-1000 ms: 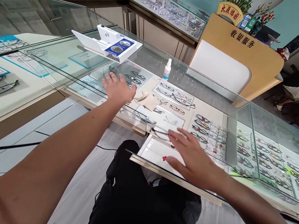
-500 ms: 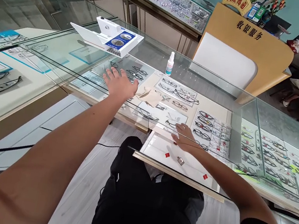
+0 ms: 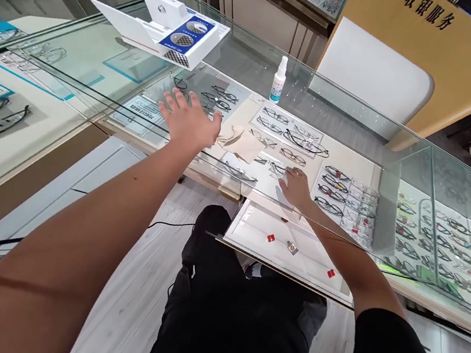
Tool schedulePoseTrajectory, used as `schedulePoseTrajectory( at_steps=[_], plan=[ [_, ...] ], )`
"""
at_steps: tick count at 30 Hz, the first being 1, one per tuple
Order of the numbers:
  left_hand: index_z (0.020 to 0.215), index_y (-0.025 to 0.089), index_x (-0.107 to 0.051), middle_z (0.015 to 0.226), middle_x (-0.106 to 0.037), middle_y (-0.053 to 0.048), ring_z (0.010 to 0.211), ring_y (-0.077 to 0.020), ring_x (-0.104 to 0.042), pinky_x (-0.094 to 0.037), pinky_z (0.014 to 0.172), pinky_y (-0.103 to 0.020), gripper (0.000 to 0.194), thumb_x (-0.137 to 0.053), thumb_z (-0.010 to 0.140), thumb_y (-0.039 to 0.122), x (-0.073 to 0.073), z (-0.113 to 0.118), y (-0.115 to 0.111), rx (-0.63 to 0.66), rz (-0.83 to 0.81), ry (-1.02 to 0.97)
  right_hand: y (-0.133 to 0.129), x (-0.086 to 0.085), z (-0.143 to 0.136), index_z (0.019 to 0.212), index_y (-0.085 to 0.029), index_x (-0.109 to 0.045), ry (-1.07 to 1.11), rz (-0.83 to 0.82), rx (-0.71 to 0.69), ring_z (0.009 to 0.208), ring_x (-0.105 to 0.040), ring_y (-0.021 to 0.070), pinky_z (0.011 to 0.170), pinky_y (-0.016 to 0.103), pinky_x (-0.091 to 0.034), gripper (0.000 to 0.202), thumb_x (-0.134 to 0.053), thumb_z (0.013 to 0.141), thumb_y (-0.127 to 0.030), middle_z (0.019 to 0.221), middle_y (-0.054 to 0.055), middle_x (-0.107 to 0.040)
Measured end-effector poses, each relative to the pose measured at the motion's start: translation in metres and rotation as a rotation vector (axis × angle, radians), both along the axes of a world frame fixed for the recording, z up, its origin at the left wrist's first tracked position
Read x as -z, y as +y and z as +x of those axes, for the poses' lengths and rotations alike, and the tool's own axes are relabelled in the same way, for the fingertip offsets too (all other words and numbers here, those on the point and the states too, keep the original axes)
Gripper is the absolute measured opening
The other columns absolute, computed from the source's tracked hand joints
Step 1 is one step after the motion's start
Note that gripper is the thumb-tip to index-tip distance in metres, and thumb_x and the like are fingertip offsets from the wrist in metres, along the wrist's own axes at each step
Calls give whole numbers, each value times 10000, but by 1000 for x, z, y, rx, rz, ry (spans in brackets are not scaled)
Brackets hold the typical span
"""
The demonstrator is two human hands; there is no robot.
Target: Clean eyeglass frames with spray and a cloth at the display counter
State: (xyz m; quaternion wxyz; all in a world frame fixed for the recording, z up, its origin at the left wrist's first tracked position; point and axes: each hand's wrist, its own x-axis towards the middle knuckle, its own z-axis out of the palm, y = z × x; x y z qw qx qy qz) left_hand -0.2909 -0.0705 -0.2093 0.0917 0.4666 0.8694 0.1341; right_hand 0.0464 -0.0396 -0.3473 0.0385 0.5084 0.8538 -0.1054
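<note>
At the middle of the frame, the left hand point(image 3: 188, 120) lies spread open, palm down, over the glass desk point(image 3: 348, 143). Right of it, the right hand point(image 3: 295, 187) has its fingers slightly bent by a pair of dark glasses point(image 3: 278, 167); I can't tell from here whether it grips them. Between the hands sits a crumpled beige cloth point(image 3: 247, 145), with a white spray bottle point(image 3: 278, 82) upright farther back. An open white-and-blue box point(image 3: 183, 37) stands at the upper left. Rows of eyeglasses point(image 3: 332, 190) fill the area right of the right hand, whose forearm cuts across the open drawer point(image 3: 254, 227) and hides part of it. In there I see red pieces point(image 3: 271, 238) and a small silver one.

A second ago, that right hand was over the drawer, with glasses at its fingertips; now it reaches farther in over the desk, uncovering the silver piece point(image 3: 292, 247). The left hand has kept its spread pose.
</note>
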Motion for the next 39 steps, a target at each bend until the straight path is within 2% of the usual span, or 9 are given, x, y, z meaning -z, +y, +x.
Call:
schedulePoseTrajectory(
  at_steps=[14,19,23,25,28,30,33,36,39],
  plan=[
    [1809,12,-179,1887,-66,-293,1764,-482,-10,-28,1414,-640,979,-295,1090,665,-7,3,-3,1,-60,15,5,14,0,1633,-63,-569,-23,-13,7,1655,-364,389,1336,551,-314,670,-306,1154,-450,1756,167,-527],
    [1806,8,-182,1888,-70,-291,1764,-484,-18,-36,1416,-638,980,-296,1086,663,-9,4,-4,1,-59,17,3,7,-1,1590,-63,-610,-29,-24,9,1648,-382,391,1339,545,-301,648,-318,1158,-448,1779,177,-492],
    [1804,0,-181,1885,-74,-298,1762,-490,-23,-49,1415,-649,987,-279,1085,669,-7,3,-2,3,-67,38,-13,-10,-3,1556,-40,-624,-20,-23,-1,1629,-405,404,1355,542,-270,595,-398,1145,-406,1799,216,-441],
    [1800,-7,-190,1884,-76,-299,1761,-491,-26,-53,1414,-658,991,-280,1082,669,-5,2,-1,6,-63,43,-30,-23,-4,1505,-56,-661,0,-62,-37,1587,-448,406,1338,538,-298,533,-455,1124,-367,1739,228,-511],
    [1804,16,-201,1900,-92,-246,1766,-474,-16,-40,1421,-666,1004,-306,1064,687,-2,0,0,-2,-39,21,-66,-50,-8,1388,-161,-733,41,-222,-113,1341,-643,333,1154,461,-492,396,-541,1069,-296,1483,161,-695],
    [1820,93,-210,1912,-139,-169,1770,-454,15,-10,1427,-662,994,-341,1048,706,1,-2,1,-9,4,-23,-93,-75,-10,1292,-220,-755,163,-460,-132,1105,-709,252,956,383,-557,332,-551,1030,-224,1307,98,-727],
    [1825,147,-225,1910,-180,-133,1767,-463,28,12,1424,-676,999,-379,1026,726,5,-4,2,-5,48,-55,-128,-127,-11,1137,-226,-769,324,-753,-263,888,-679,191,785,313,-525,241,-583,989,-182,1015,32,-716],
    [1814,85,-232,1910,-149,-171,1762,-486,-15,-1,1422,-688,1038,-386,1016,731,5,-4,2,-7,38,-27,-136,-181,-4,1231,-237,-737,416,-604,-329,914,-678,212,792,346,-521,245,-590,1063,-337,1073,49,-750],
    [1806,29,-223,1904,-118,-218,1762,-483,-35,-26,1420,-665,1031,-321,1038,711,3,-1,1,-4,4,12,-110,-214,7,1337,-200,-715,391,-184,-239,1143,-684,299,986,466,-549,340,-556,1088,-367,1304,134,-751]
  ],
)
